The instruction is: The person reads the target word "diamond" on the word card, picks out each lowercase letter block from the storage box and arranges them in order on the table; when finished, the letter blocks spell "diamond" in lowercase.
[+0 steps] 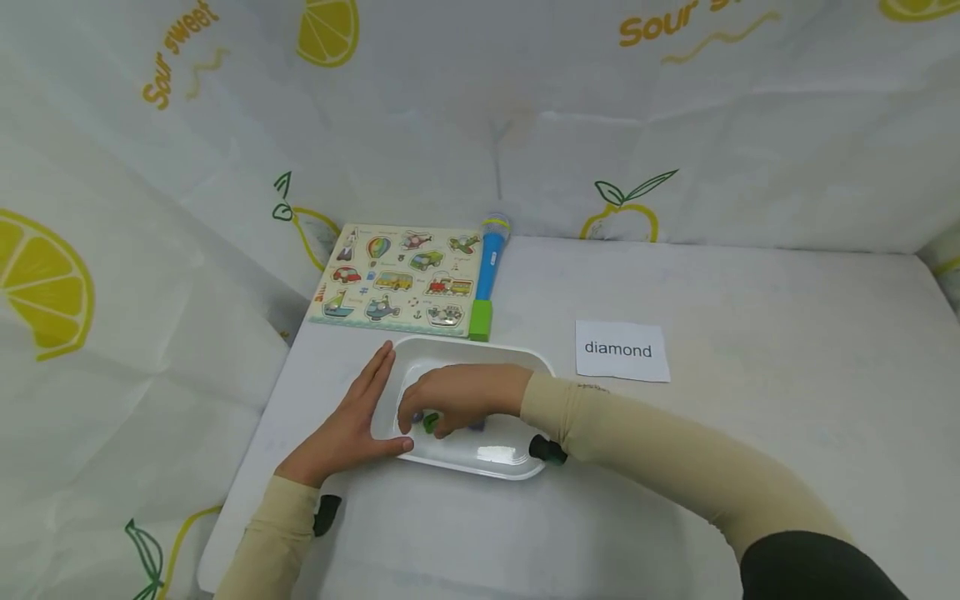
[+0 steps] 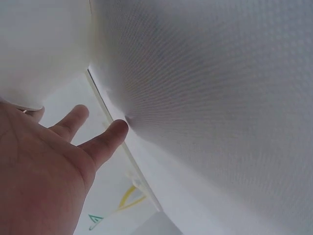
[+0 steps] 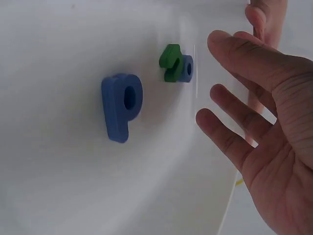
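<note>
A white tray (image 1: 480,468) holds several small letter pieces. In the right wrist view a blue letter (image 3: 112,108) shaped like a p lies on the tray floor, with a green letter (image 3: 171,58) and a second blue letter (image 3: 189,68) close together beyond it. My right hand (image 1: 465,394) hovers over the tray, fingers bent downward and spread near the green letter, with nothing between them. At the tray's left end, my left hand (image 1: 345,433) rests along the rim, fingers straight and thumb stretched over the near edge.
Behind the tray lie a picture puzzle board (image 1: 405,279) and a blue toy microphone (image 1: 490,262) with a green block-shaped end (image 1: 480,320). A paper card (image 1: 622,350) reading "diamond" lies to the right. A lemon-print sheet (image 1: 480,125) hangs behind the table.
</note>
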`<act>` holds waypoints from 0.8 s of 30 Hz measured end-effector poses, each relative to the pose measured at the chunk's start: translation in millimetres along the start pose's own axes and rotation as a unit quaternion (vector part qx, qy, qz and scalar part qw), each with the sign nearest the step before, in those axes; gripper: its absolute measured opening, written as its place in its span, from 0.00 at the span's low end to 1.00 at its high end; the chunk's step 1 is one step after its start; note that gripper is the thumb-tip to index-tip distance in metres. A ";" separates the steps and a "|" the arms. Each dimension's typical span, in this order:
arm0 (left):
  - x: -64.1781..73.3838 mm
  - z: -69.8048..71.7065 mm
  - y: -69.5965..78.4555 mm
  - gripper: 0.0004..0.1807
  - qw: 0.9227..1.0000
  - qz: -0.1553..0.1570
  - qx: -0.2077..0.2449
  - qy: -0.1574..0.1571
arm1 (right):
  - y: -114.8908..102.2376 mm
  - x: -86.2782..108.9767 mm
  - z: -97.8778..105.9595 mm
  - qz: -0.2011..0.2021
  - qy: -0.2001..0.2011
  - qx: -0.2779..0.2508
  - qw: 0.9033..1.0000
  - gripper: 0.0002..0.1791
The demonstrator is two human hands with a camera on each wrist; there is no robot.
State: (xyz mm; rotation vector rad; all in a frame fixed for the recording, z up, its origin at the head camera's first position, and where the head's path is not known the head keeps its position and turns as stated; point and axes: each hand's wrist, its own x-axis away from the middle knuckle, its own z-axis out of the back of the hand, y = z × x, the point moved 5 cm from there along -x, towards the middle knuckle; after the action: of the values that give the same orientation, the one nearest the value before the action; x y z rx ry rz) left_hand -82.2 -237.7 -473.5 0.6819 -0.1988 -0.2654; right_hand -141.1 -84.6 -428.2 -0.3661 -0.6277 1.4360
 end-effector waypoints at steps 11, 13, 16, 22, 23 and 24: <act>-0.8 1.3 -0.3 0.69 1.000 -0.013 0.007 0.006 | 11.3 -33.9 -17.7 0.026 -0.017 0.027 0.999 0.26; -0.7 1.4 -0.5 0.69 1.000 -0.013 0.007 0.008 | 13.6 -35.2 -19.6 0.029 -0.015 0.029 0.999 0.26; -0.2 1.2 -0.8 0.70 1.000 -0.013 0.006 0.012 | 16.3 -36.5 -21.6 0.038 -0.006 0.033 0.999 0.25; -0.1 0.8 -1.3 0.70 1.000 -0.015 0.007 0.016 | 18.5 -38.5 -24.1 0.052 0.009 0.041 0.998 0.21; -0.3 0.6 -1.4 0.70 1.000 -0.015 0.007 0.016 | 18.4 -38.8 -24.3 0.054 0.010 0.044 0.998 0.21; -0.2 0.5 -1.5 0.70 1.000 -0.013 0.007 0.016 | 18.4 -39.3 -24.6 0.056 0.010 0.046 0.997 0.21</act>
State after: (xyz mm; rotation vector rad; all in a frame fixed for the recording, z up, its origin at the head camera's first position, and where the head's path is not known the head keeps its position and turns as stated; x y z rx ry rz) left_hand -82.8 -239.0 -474.1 0.7017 -0.1614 -0.2790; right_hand -141.7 -117.7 -465.5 -0.3476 -0.5298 1.5598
